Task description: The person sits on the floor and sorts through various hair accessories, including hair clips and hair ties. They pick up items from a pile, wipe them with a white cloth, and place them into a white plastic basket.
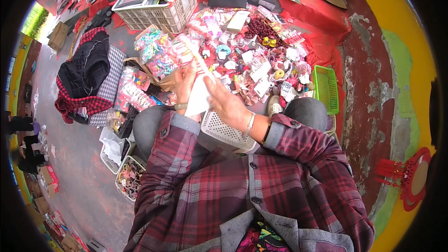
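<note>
Between my hands is a white card (199, 100) with a clear plastic bag of pink and white pieces (183, 50) at its upper end; its exact kind is not plain. My left hand (185, 84) grips it from the left side, thumb up. From the right, the fingers of my right hand (229, 106) close on the card's edge. Below them, a white perforated basket (227, 132) sits between my knees. Beyond my hands spreads a heap of small hair accessories and packets (252, 67), with dark red beads (263, 29) among them.
A bright green basket (326, 88) stands right of the heap. At the back left is a beige crate (161, 15) of flat items. Nearer left are a checked box (108, 81) draped with a dark jacket (85, 67), bagged goods (133, 88) and a basket of hair ties (130, 177).
</note>
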The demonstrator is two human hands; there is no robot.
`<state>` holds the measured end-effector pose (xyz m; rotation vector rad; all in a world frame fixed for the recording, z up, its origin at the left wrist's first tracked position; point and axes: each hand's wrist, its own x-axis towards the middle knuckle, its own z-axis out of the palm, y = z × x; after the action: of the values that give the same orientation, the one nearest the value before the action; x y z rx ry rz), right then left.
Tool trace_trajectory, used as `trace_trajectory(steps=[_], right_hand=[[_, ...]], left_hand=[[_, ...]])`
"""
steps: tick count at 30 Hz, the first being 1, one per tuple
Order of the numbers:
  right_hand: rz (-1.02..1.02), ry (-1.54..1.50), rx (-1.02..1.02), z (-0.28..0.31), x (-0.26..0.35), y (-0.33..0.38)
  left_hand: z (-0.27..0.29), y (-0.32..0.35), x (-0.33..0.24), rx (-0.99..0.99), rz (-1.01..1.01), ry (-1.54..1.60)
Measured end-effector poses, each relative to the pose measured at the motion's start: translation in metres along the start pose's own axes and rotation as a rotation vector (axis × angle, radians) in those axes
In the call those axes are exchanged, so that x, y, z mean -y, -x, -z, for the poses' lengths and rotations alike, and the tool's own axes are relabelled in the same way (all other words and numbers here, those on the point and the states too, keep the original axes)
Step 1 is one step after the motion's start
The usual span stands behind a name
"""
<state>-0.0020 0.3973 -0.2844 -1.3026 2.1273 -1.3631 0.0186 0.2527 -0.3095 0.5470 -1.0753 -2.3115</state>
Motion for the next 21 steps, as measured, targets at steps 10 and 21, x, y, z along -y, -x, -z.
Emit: trace_trajectory(steps=[10,21], right_hand=[[-0.348,-0.81,-0.141,0.04,-0.045,-0.035],[-0.024,-0.245,-0.176,0.076,-0.035,-0.084]], left_hand=[[-0.01,-0.002,0.004,0.149,0.092,0.204],[-0.016,0.002,0.018,0.141,0.086,0.149]])
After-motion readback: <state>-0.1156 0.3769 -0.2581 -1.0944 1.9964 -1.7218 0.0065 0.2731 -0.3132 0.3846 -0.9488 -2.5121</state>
